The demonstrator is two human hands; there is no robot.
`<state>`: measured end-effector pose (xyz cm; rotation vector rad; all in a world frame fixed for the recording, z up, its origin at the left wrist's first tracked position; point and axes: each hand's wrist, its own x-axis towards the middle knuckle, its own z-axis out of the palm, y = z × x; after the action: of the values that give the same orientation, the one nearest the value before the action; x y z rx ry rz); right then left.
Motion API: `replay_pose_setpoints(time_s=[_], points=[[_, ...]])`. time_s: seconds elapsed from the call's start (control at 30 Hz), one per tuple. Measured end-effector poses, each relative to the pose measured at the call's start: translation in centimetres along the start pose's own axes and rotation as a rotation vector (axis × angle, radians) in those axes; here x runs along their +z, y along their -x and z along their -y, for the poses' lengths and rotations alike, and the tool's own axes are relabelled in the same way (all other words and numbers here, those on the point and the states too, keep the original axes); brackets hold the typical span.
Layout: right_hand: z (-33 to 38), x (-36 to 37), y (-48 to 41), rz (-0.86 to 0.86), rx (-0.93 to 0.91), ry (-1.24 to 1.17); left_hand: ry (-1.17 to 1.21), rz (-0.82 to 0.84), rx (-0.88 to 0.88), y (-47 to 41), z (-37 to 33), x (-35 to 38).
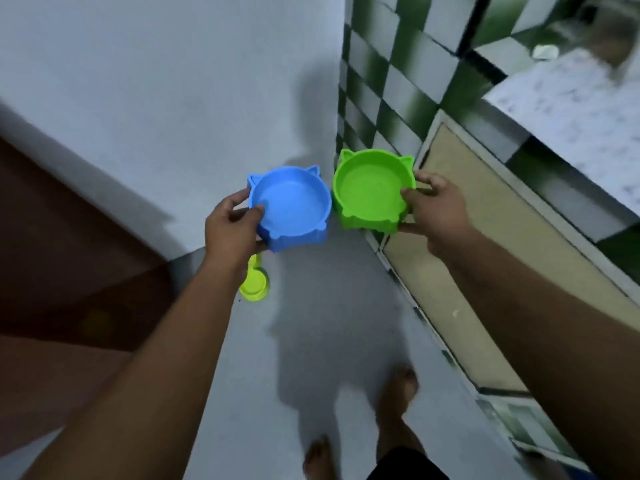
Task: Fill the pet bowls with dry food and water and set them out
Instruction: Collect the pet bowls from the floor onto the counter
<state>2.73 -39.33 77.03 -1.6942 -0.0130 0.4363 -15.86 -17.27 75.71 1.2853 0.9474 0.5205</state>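
Left hand (230, 225) pinched on the rim of the blue bowl (290, 207) at frame centre, thumb inside, fingers outside. Right hand (434, 209) clamped likewise on the green bowl (372, 190) just right of it, rims nearly touching. Held above grey floor (329, 306); yellow-green scoop (255, 282) lower, beside the left wrist.

Both bare forearms are stretched out forward from the bottom corners, converging a bit toward the middle. The left hand (230, 225) is curled into a pinch, thumb laid on top and the fingers tucked underneath, wrist pretty much straight. The right hand (434, 211) is held the same way, mirrored: thumb on top, fingers wrapped around the far side and below. Two bare feet (396, 403) are seen down low, one planted ahead of the other.
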Motion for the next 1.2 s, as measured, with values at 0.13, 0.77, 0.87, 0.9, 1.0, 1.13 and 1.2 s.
replay_pose_setpoints(time_s=[0.13,0.77,0.87,0.9,1.0,1.13,1.2], points=[[1.8,-7.0,5.9,-0.132,-0.055,-0.067,-0.025,0.135,0.060,4.9,-3.4,2.1],[-0.6,-51.2,36.8,-0.744,-0.219,-0.214,-0.036,0.814,0.142,40.5,-3.6,29.5],[-2.5,-58.0,41.8,-0.866,-0.205,-0.202,-0.054,0.911,0.110,46.5,-1.4,34.7],[-3.2,-59.9,43.3,-0.901,-0.196,-0.204,-0.060,0.941,0.095,48.4,-0.8,36.4],[-5.5,-65.1,47.0,-1.001,-0.157,-0.229,-0.102,1.029,0.050,54.0,1.2,41.5],[-8.6,-70.1,49.8,-1.121,-0.115,-0.293,-0.172,1.138,0.017,59.5,3.6,47.2],[-10.1,-72.5,50.9,-1.185,-0.083,-0.303,-0.195,1.177,0.003,61.9,5.1,50.1]])
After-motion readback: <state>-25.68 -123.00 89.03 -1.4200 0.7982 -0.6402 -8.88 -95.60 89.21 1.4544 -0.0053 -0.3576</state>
